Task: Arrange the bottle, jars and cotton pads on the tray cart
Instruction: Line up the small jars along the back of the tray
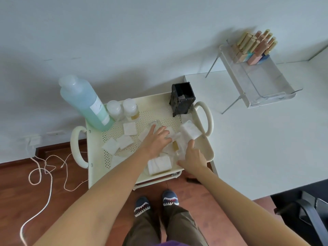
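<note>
Nearest, at lower centre of the frame, a stack of white square cotton pads (pixel 159 164) sits by the near rim of the cream perforated metal tray cart (pixel 99 172). Just above it the right hand (pixel 192 157) curls around a small clear jar lying on its side (pixel 176 145), amber liquid inside; the left hand (pixel 156 139) lies spread, fingers flat, over pads and something glassy beneath. Whether either hand truly grips I cannot tell; the jar's outline is blurred and half covered.

Loose pads (pixel 118 142) scatter left of centre. They look feather-light and soft, best pinched at the edges in a bunch. The jar seems smooth and slippery, so take it round the body.

Farther back, upper left of the tray, two white-lidded jars (pixel 122 108) stand beside a tall pale-blue plastic bottle (pixel 87 103), probably heavy, best held at the waist.
</note>
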The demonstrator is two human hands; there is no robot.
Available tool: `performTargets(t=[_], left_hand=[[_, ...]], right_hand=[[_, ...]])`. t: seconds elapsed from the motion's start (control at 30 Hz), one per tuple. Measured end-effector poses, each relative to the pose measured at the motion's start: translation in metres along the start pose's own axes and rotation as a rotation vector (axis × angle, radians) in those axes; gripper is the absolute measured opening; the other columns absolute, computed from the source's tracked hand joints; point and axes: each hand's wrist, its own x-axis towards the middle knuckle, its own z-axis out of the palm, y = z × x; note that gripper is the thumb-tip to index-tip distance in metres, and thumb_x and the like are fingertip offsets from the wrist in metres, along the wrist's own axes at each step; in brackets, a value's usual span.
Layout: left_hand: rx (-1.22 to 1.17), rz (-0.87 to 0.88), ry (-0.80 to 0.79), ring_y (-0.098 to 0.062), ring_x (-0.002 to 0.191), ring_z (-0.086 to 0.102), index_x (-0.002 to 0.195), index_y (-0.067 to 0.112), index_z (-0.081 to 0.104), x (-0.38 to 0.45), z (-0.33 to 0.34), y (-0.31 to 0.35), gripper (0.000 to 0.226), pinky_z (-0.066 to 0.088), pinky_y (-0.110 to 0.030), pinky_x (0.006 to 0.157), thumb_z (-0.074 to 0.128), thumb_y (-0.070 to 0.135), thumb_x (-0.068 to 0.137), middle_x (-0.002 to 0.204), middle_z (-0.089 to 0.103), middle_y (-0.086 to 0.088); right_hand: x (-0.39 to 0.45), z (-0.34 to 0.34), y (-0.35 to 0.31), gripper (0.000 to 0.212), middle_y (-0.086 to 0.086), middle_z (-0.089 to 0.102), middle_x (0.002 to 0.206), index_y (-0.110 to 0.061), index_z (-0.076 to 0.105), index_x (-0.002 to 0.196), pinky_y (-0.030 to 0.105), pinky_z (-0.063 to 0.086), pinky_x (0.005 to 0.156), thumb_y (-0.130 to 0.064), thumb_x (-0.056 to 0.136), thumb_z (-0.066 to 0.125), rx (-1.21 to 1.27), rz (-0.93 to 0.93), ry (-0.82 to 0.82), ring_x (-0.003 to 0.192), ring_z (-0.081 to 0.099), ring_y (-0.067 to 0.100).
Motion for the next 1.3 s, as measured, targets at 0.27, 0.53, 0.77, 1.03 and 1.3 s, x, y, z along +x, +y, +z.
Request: performTargets(t=[0.27, 0.53, 0.77, 1.03, 1.3], left_hand=[[-0.408, -0.132, 0.164, -0.025, 0.117, 0.049, 0.120, 0.014, 0.057, -0.003, -0.031, -0.023, 0.049, 0.054, -0.037, 0.088, 0.075, 0.011, 0.076, 0.125, 0.050, -0.008], [-0.739, -0.452, 0.356, -0.019, 0.101, 0.050, 0.121, 0.012, 0.056, 0.002, -0.085, -0.060, 0.056, 0.041, -0.027, 0.092, 0.081, 0.026, 0.072, 0.117, 0.047, -0.007], [-0.657, -0.518, 0.296, -0.024, 0.100, 0.056, 0.114, 0.014, 0.057, 0.010, -0.098, -0.093, 0.056, 0.044, -0.031, 0.085, 0.084, 0.027, 0.067, 0.113, 0.056, -0.006], [-0.457, -0.591, 0.220, -0.026, 0.115, 0.054, 0.121, 0.023, 0.057, 0.023, -0.079, -0.097, 0.056, 0.033, -0.046, 0.106, 0.079, 0.031, 0.070, 0.122, 0.063, -0.002], [-0.345, -0.626, 0.148, -0.024, 0.129, 0.043, 0.133, 0.025, 0.050, 0.033, -0.075, -0.099, 0.059, 0.020, -0.054, 0.114, 0.073, 0.029, 0.079, 0.132, 0.057, -0.002]], right_hand=[[-0.012, -0.033, -0.002, 0.040, 0.007, 0.051, 0.089, -0.005, 0.036, 0.114, 0.024, 0.034, 0.047, -0.023, 0.089, 0.062, 0.142, -0.089, 0.133, 0.074, 0.051, 0.023], [0.019, -0.082, -0.039, 0.042, 0.012, 0.059, 0.114, -0.011, 0.047, 0.124, 0.033, 0.048, 0.078, -0.022, 0.088, 0.066, 0.141, -0.350, 0.283, 0.099, 0.059, 0.029], [0.061, -0.104, -0.089, 0.042, 0.017, 0.056, 0.114, -0.010, 0.051, 0.126, 0.032, 0.045, 0.073, -0.004, 0.086, 0.063, -0.045, -0.497, 0.265, 0.101, 0.057, 0.033], [0.106, -0.080, -0.114, 0.051, 0.018, 0.056, 0.128, -0.012, 0.055, 0.126, 0.045, 0.055, 0.088, 0.011, 0.082, 0.064, -0.138, -0.546, 0.219, 0.115, 0.055, 0.037], [0.118, -0.069, -0.119, 0.058, 0.020, 0.053, 0.130, -0.015, 0.047, 0.136, 0.046, 0.053, 0.091, 0.012, 0.085, 0.058, -0.114, -0.563, 0.217, 0.118, 0.052, 0.037]])
